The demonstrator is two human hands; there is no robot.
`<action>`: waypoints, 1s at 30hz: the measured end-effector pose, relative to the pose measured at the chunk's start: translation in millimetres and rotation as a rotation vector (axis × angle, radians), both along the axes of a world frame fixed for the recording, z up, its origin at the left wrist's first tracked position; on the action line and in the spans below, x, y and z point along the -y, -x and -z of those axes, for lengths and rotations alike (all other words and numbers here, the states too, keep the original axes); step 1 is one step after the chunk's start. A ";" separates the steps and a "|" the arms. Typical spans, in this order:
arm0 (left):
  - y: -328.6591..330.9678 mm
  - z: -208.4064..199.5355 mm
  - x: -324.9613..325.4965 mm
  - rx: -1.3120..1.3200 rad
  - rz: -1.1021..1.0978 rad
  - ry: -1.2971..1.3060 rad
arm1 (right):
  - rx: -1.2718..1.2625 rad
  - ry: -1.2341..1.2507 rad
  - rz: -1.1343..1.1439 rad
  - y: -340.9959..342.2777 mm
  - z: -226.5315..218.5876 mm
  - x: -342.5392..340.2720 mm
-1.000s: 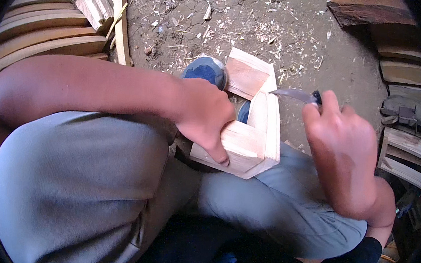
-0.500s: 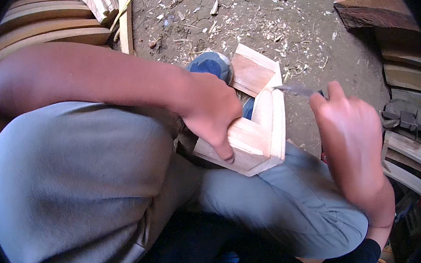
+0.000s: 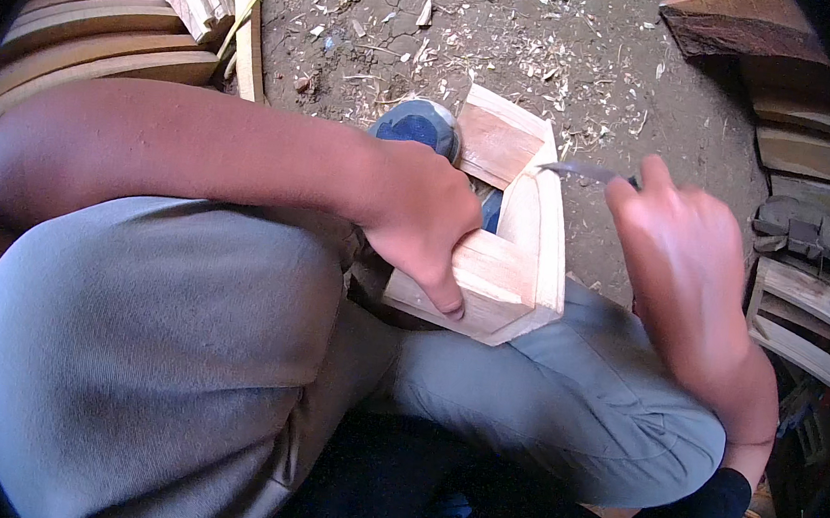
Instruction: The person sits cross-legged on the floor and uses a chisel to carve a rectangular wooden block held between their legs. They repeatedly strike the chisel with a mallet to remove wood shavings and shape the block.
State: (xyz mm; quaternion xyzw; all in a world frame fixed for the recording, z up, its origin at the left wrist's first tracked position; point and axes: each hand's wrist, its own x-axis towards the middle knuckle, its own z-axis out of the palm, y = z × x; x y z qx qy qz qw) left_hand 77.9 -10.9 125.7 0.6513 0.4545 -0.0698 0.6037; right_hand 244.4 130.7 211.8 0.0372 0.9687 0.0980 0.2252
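A pale wooden frame [image 3: 533,225] with angled, joined sides rests against my legs. My left hand [image 3: 429,216] is closed over its near left side, thumb pressed on the outer face and the other fingers hidden behind the wood. In my right hand [image 3: 680,223] is a knife [image 3: 586,171] with a thin grey blade; the handle is mostly covered by my fist. The blade's tip meets the frame at its upper right corner, where two pieces join.
Curved wooden boards [image 3: 108,45] are stacked at the left, near a narrow upright strip [image 3: 248,27]. More curved pieces [image 3: 809,155] line the right side. Wood chips [image 3: 551,64] litter the dirt floor. My shoe [image 3: 417,126] shows behind the frame.
The knife and my right hand have shifted very slightly left and up, the blade staying at the same corner. My left hand and the frame have barely moved.
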 end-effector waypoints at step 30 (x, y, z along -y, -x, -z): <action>-2.3 4.5 -5.9 0.025 0.021 -0.018 | -0.005 -0.004 -0.026 -3.8 24.5 -10.6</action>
